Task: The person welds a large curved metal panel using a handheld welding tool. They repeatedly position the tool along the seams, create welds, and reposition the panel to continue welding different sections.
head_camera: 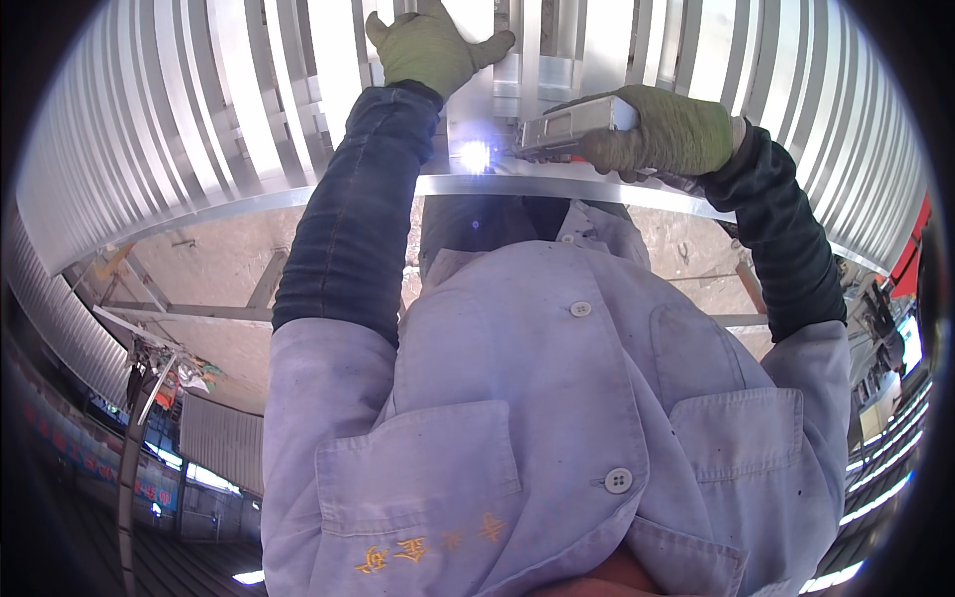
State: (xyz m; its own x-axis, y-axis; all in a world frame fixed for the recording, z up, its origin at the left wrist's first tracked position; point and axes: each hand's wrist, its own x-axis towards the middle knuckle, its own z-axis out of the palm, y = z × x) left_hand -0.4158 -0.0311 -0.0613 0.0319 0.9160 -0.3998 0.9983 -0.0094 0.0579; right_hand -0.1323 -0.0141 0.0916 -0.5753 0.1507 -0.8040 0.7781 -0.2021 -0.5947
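Note:
A bright white-violet welding spot [475,157] glows on the slatted panel of shiny metal strips [470,112], just above its near edge rail [522,186]. My right hand [664,130], in a worn yellow-green glove, is closed around a boxy silver handheld welding tool [567,130], whose front end points left at the glow. The glare hides the exact contact. My left hand [436,48], gloved alike, lies on the strips beyond the glow, thumb and little finger spread; its other fingertips are partly cut off by the frame's top edge.
Metal frame bars [186,310] show below the panel, over a dusty floor [216,261]. A cluttered pile [175,373] lies at the left beside a slanting post [130,463]. Corrugated sheeting [220,440] stands behind it. Something red [912,257] is at the far right.

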